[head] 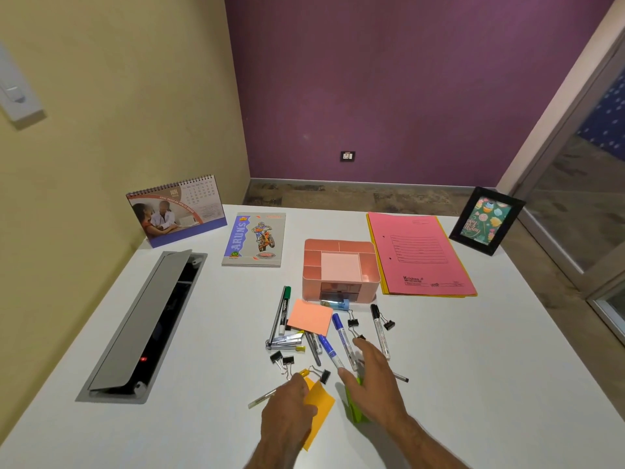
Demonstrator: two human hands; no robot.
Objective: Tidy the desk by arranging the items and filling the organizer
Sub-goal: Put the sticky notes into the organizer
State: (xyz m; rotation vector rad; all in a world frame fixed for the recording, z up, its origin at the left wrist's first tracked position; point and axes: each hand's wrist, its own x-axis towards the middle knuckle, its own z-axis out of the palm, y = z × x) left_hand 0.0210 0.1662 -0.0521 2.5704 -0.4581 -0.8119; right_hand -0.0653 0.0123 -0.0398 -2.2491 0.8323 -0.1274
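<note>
Pink plastic organizer (340,269) stands mid-desk toward the far edge, compartments unfilled, with pens, markers and binder clips (283,360) scattered on its near side. Near the front edge, the left hand (293,412) pinches an orange sticky pad (319,406); the right hand (375,384) rests with fingers spread over a green pad (355,406), likely gathering them. The notebook (255,239) reads "ARUN'S"; the pink folder (421,253), "Krishna".

- wall socket (347,156) low on purple wall (389,86), far side
- white switch plate (17,89) on yellow wall (118,96), left
- glass door (588,184) w/ metal frame, right
- open cable hatch (145,324) in tabletop, red LED (143,359) lit inside
- brown floor (355,198) behind
</note>
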